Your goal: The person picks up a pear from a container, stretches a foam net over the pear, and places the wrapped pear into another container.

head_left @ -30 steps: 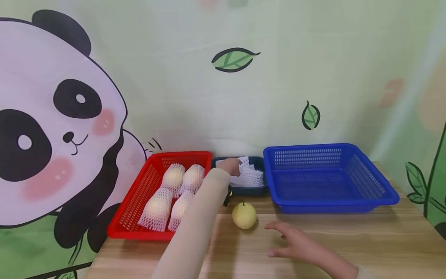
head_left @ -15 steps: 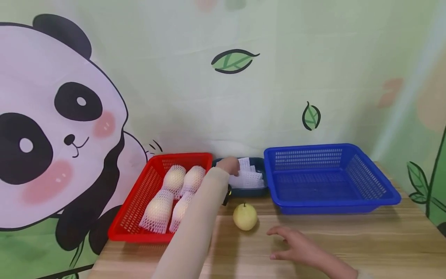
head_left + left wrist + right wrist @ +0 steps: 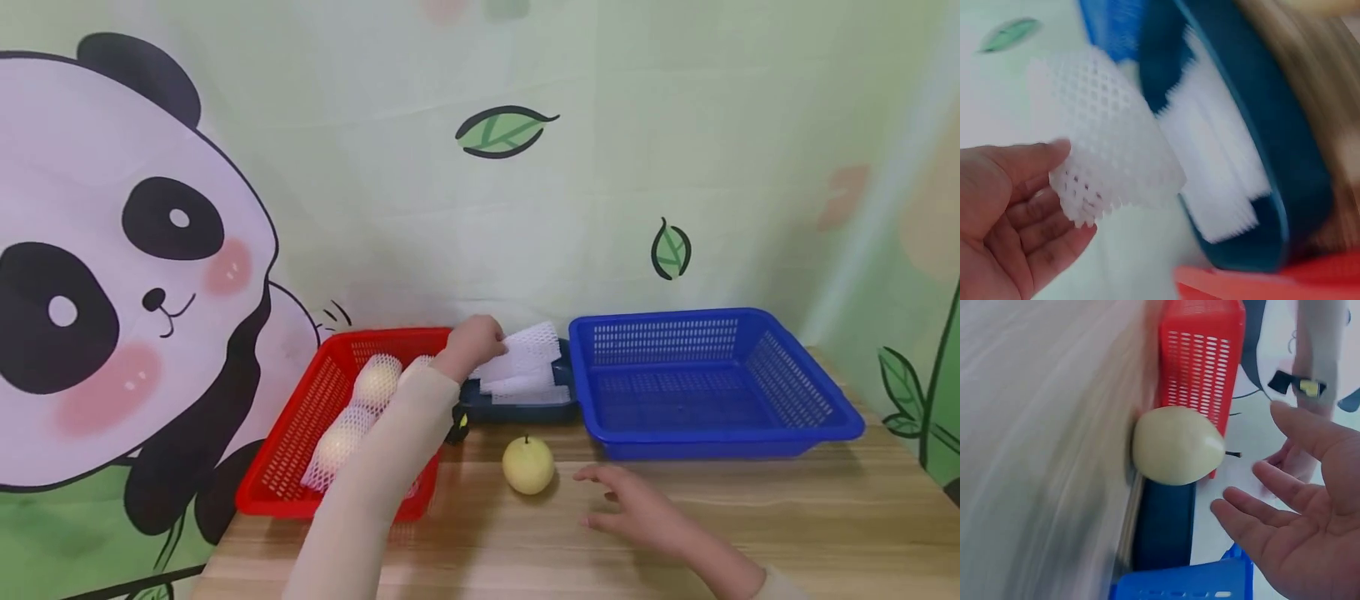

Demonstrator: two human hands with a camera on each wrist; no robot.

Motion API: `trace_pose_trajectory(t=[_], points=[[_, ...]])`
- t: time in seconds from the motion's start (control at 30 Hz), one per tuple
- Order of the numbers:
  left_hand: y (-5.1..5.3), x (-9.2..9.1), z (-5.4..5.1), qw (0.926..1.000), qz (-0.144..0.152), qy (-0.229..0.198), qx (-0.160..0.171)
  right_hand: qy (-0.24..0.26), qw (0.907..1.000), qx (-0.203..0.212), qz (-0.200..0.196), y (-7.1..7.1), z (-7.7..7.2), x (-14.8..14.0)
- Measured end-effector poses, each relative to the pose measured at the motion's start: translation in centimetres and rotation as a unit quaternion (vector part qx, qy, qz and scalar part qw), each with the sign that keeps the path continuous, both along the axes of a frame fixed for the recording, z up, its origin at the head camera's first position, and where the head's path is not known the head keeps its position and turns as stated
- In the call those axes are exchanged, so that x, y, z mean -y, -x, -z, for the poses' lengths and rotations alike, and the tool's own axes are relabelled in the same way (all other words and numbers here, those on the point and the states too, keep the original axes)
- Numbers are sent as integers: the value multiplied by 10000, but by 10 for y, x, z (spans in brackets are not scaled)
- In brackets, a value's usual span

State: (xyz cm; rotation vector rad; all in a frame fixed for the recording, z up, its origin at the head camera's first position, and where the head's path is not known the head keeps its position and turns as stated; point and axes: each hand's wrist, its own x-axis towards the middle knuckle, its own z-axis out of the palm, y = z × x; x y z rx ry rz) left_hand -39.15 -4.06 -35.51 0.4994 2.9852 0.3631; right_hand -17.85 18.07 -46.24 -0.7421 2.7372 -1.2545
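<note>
My left hand (image 3: 476,343) pinches a white foam net sleeve (image 3: 1107,125) between thumb and fingers, above the dark teal tray (image 3: 525,412). More flat net sleeves (image 3: 1210,150) lie in that tray. A yellow-green pear (image 3: 528,465) with a dark stem stands upright on the table in front of the tray. To the right of the pear, not touching it, my right hand (image 3: 637,512) hovers with relaxed fingers spread and nothing held. In the right wrist view the pear (image 3: 1175,447) sits beyond the fingertips.
A red basket (image 3: 273,503) on the left holds several pears in net sleeves, partly hidden by my left arm. At the right stands a blue basket (image 3: 712,435) with no fruit visible in it. Behind the wooden table (image 3: 555,558) hangs a panda backdrop (image 3: 375,167).
My left hand has come up and slightly left out of the teal tray, lifting one net sleeve. The right hand stays nearly still beside the pear.
</note>
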Motion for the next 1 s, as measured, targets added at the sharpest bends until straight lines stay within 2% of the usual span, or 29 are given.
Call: trace_pose_trajectory(t=[0.13,0.23,0.3,0.37,0.53,0.63,0.73,0.83,0.9,1.0], points=[[-33,9,-10,9961,-2,-812,-342,352,9980,-345,393,4,-6,10],[-61,18,-11,9870,-62,-1465,-655,644,9927,-772,670,6,-12,21],[-80,23,-8,9774,-180,-1932,-835,785,9876,-1109,790,6,-17,30],[-97,25,-2,9662,-322,-2406,-873,890,9814,-1486,827,6,-23,39],[-133,24,18,9367,-560,-3415,-533,1098,9647,-2253,805,5,-35,59],[-144,23,30,9191,-516,-3900,-221,1103,9635,-2267,901,5,-39,69],[-149,24,38,9051,-363,-4235,67,980,9669,-2108,1047,8,-41,76],[-151,27,42,8946,-174,-4438,497,903,9752,-1678,1130,11,-43,80],[-153,30,43,8829,8,-4612,877,945,9807,-1255,1161,13,-45,80],[-155,35,43,8722,380,-4706,1276,1229,9828,-739,1161,16,-47,77]])
